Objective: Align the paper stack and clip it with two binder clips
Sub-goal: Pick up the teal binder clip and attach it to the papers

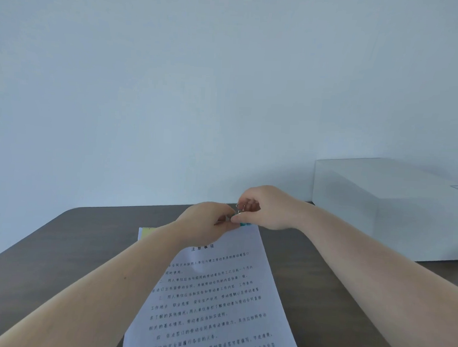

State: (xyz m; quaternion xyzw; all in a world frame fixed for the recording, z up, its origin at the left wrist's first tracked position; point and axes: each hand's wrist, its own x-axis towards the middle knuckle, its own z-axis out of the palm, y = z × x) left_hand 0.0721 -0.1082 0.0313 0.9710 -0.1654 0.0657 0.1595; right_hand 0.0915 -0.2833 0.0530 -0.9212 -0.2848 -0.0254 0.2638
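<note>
Printed white paper stack (214,301) — sheets covered in rows of black characters — fills the bottom centre of the view, running from the lower edge away to its far end, where both hands meet. Its near part lies between the two bare forearms, over the dark brown wooden table (70,257).

At that far edge the left hand (206,221) is closed in a pinch on the top of the stack, thumb and fingers pressed onto the sheets just left of the clip. Touching it from the right, the right hand (263,207) is also curled shut, its fingertips gripping the small blue binder clip (244,223) with silver wire handles (one wire loop stands up between the fingers). The clip sits on the stack's far right corner, directly under the right thumb and against the left hand's fingertips; whether its mouth has fully closed over the paper cannot be told, since the fingers hide it.

Left of the left wrist, a pale yellow and white pad-like thing (146,232) peeks out from behind the forearm, lying on the table. Well to the right of the right hand stands a large white rectangular box (392,210), against the plain pale wall (201,77).
</note>
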